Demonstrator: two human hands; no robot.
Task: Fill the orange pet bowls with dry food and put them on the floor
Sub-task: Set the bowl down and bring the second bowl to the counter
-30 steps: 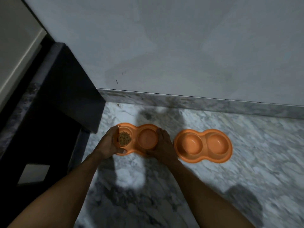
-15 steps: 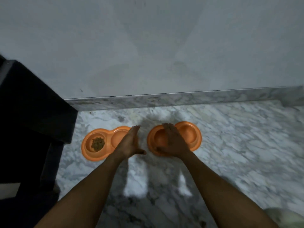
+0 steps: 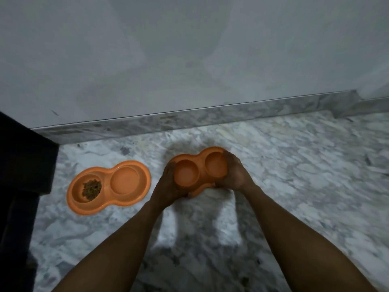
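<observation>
We see both hands clamped on an orange double bowl (image 3: pixel 199 170), which sits right of centre over the marble floor (image 3: pixel 305 186). The left hand (image 3: pixel 169 187) grips its left end, fingers curled round the rim beside the left well, and the right hand (image 3: pixel 236 174) grips its right end, fingers curled over the rim by the right well. The bowl is tilted, its two wells turned up toward us and its right end farther from us than its left. Both wells show only bare orange plastic. Whether its far edge touches the floor we cannot tell, since the hands and the bowl's own body hide the underside. Just beside it on the left, apart from it and untouched, a second orange double bowl (image 3: pixel 109 186) lies flat on the floor. Its left well holds a small heap of brown dry food (image 3: pixel 91 189) (a modest mound, well short of the rim), and its right well shows only plastic. Beyond both bowls a marble skirting (image 3: pixel 210 118) runs along the foot of a plain grey wall (image 3: pixel 189 60). At the left edge stands a dark cabinet (image 3: pixel 21 165), near the second bowl but not touching it. Both forearms reach in from the bottom of the view, bare to the edge.
</observation>
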